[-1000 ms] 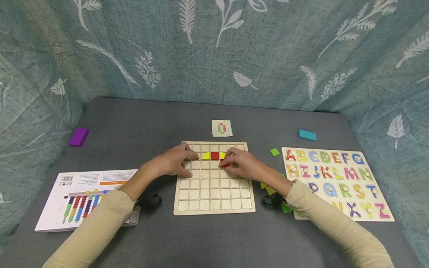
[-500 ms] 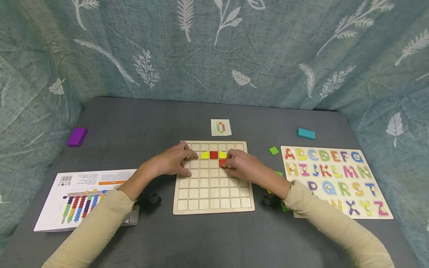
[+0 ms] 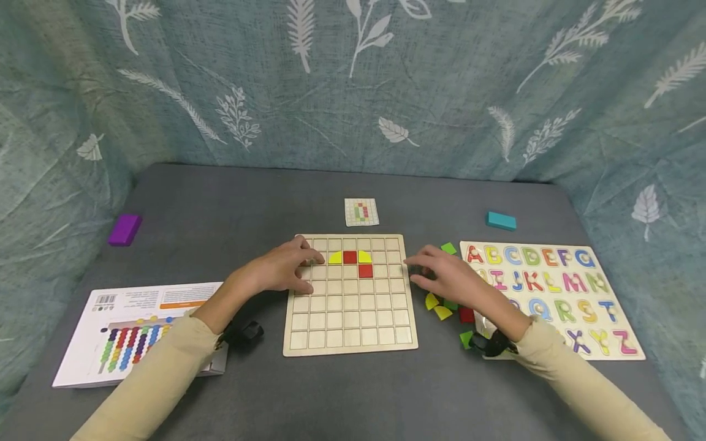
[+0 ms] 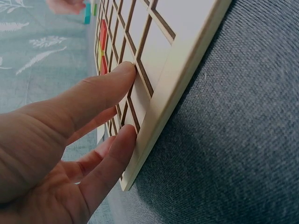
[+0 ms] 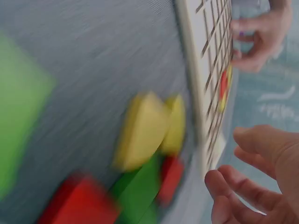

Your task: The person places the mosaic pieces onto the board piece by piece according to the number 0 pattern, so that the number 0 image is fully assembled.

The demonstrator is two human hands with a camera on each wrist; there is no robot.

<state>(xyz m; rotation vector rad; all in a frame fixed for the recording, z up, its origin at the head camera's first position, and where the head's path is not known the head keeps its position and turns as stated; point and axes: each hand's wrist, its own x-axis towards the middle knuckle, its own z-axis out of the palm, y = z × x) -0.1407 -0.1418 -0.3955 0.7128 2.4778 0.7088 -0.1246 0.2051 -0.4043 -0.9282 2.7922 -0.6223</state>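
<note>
A wooden grid board point(image 3: 352, 338) lies in the middle of the table. Near its top sit a red square tile point(image 3: 350, 257) between two yellow rounded tiles, the left yellow tile point(image 3: 336, 258) and the right yellow tile point(image 3: 364, 258). Another red square point(image 3: 365, 271) fills the cell under the right one. Fingertips of my left hand point(image 3: 278, 267) rest on the board's left side. My right hand point(image 3: 448, 277), holding nothing, hovers just past the board's right edge with fingers spread. Below it are loose tiles, including a yellow tile point(image 5: 142, 133) and a green tile point(image 5: 140, 193).
A small pattern card point(image 3: 361, 212) lies behind the board. To the right are an alphabet puzzle point(image 3: 562, 358) and a teal block point(image 3: 501, 220). On the left stand a white box point(image 3: 83, 343) and a purple block point(image 3: 125, 229). One green square point(image 3: 448, 248) lies by the puzzle's corner.
My right hand has put the red square into its cell, let go and moved right off the board toward the loose tiles. My left hand stays on the board's left side.
</note>
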